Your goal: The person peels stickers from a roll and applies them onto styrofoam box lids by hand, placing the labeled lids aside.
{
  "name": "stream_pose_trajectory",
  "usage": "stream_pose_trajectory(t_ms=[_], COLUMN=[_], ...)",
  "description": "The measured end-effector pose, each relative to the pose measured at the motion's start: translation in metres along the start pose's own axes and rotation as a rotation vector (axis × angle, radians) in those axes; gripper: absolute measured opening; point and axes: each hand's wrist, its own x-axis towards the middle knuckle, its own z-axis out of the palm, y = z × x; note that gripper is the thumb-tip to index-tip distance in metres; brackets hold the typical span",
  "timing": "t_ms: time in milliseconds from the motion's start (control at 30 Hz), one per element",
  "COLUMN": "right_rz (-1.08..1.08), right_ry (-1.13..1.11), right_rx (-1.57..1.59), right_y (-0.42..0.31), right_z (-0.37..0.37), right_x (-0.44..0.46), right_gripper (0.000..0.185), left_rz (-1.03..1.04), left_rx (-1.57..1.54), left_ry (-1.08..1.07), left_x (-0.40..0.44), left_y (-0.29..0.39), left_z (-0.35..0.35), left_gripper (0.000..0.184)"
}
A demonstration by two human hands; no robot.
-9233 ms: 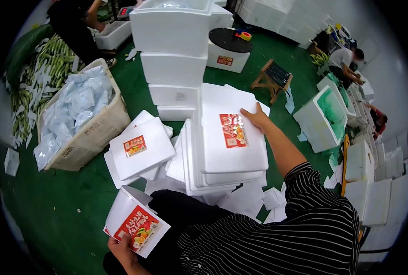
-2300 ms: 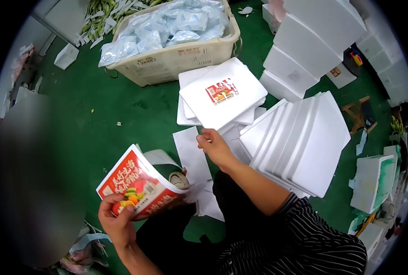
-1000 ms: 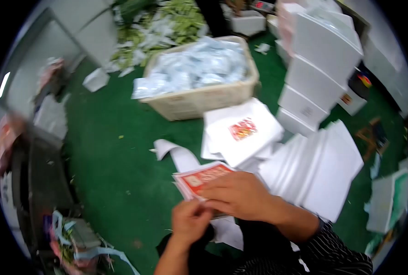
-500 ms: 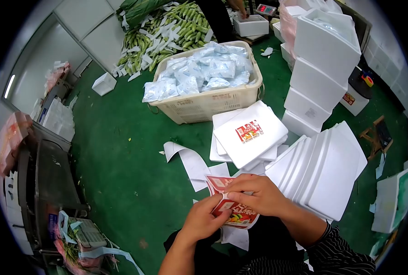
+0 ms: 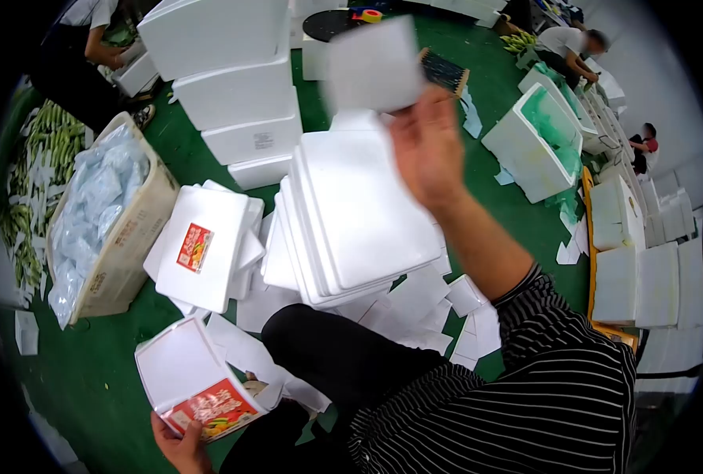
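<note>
Head view: the left hand [image 5: 182, 450] pinches red labels [image 5: 213, 408]; the right hand [image 5: 430, 154], blurred, meets a white square [image 5: 371, 67], grip impossible to tell.

I am holding my right hand [image 5: 429, 150] by the far right edge of the lid stack [image 5: 367, 213]. To its right, the green floor [image 5: 478, 207] is giving me room to pass up to the green-lined box [image 5: 517, 154]. Beyond, the stool [image 5: 444, 71] is standing in the way, and the tower of white boxes [image 5: 237, 87] is walling off the far left. My bent knee [image 5: 308, 340] is blocking the line from my left hand [image 5: 179, 449] to the lid stack, and the smaller lid pile [image 5: 217, 237] is crowding its left side.
</note>
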Motion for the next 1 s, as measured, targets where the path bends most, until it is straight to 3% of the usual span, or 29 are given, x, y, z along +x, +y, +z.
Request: stream_pose_trajectory(t_ms=[100,167,233,300,333,433,467,567,700,767,800,833,867,900,1000], right_rz=[-0.245,0.084,0.579,0.536,0.547,0.437,0.566,0.434,0.573,0.503,0.52,0.487,0.857,1.046,0.926], right_ry=[-0.458,-0.799,-1.003,-1.339,-1.319,-0.879,-0.937,-0.917,-0.966,-0.596,-0.038,0.172,0.179,0.197,0.2], right_rx=[-0.801,-1.376,-1.471,-1.562,-1.617,-1.499,-1.52,-1.761,-1.689,-1.576,-1.54,-1.817,-1.815,-1.578,-1.594], right_y=[-0.05,-0.053,-0.024,-0.013,-0.011,0.007,0.016,0.066,0.085,0.095,0.082,0.066,0.062,0.063,0.061], right_z=[-0.055,-0.087,-0.13,-0.143,-0.143,-0.138,-0.136,-0.122,-0.119,-0.178,-0.175,-0.184,-0.19,-0.2,-0.168], right_x=[0.013,-0.01,-0.053,-0.073,-0.07,-0.056,-0.04,-0.049,-0.054,-0.054,-0.052,-0.056,-0.061,-0.072,-0.059], right_gripper=[0.018,0.025,0.035,0.039,0.042,0.044,0.054,0.061,0.068,0.07,0.083,0.1,0.109,0.111,0.106], left_rz=[0.028,-0.008,-0.006,0.0,0.007,-0.009,0.01,-0.027,-0.029,-0.056,-0.035,-0.048,-0.063,-0.075,-0.03], left_rx=[0.006,0.051,0.067,0.095,0.112,0.126,0.126,0.123,0.095,0.071,0.087,0.058,0.032,0.01,0.008], left_ry=[-0.064,-0.029,0.0,-0.043,-0.063,-0.032,-0.036,-0.029,-0.045,-0.023,-0.023,-0.003,0.011,0.011,0.054], left_x=[0.009,0.012,0.013,0.014,0.019,0.018,0.019,0.013,0.006,0.0,0.0,-0.002,-0.004,-0.005,-0.004], left_y=[-0.01,-0.014,-0.019,-0.024,-0.025,-0.025,-0.028,-0.014,-0.017,-0.009,-0.013,-0.01,-0.006,-0.004,-0.004], left_z=[-0.012,-0.017,-0.015,-0.018,-0.017,-0.015,-0.014,0.005,0.006,0.012,0.007,0.005,0.006,0.002,-0.01], left_gripper=[0.068,0.07,0.07,0.069,0.069,0.067,0.067,0.065,0.062,0.057,0.058,0.058,0.057,0.056,0.055])
